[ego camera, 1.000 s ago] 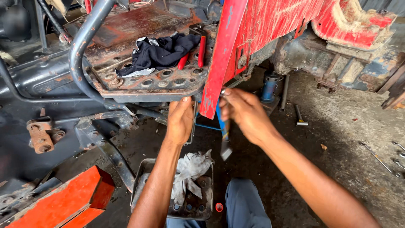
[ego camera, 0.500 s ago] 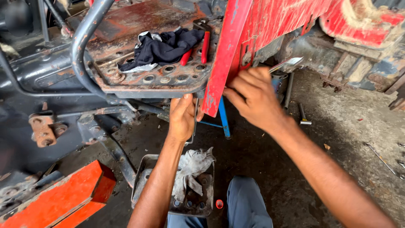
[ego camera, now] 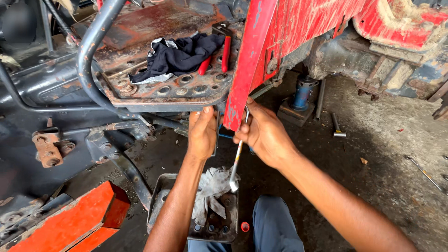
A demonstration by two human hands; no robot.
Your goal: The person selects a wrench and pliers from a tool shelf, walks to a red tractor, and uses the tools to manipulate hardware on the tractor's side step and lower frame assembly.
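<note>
Here the right hand [ego camera: 267, 135] has its fingers wrapped tight round the upper end of a slim silver steel spanner [ego camera: 236, 165], whose shaft hangs almost straight down with its free ring end over a crumpled grey-white rag [ego camera: 211, 186]. The knuckles press against the lower edge of the red painted sheet-metal panel [ego camera: 252, 60], right at its bottom corner. Just beside it, the left hand [ego camera: 202, 133] curls its fingers over the front edge of the rusty perforated steel footplate [ego camera: 177, 88], thumb up against the lip; what lies inside that grip cannot be told. The two hands are near but apart, with a narrow gap between them under the plate.

The rag lies in a dark metal tray [ego camera: 158, 205] on the oily concrete floor [ego camera: 373, 154]. On the footplate rest a black cloth [ego camera: 182, 53] and red-handled pliers [ego camera: 226, 46]. To the right the floor opens out, with a blue bottle jack [ego camera: 303, 92] and a small hammer [ego camera: 337, 127] well apart from the hands.
</note>
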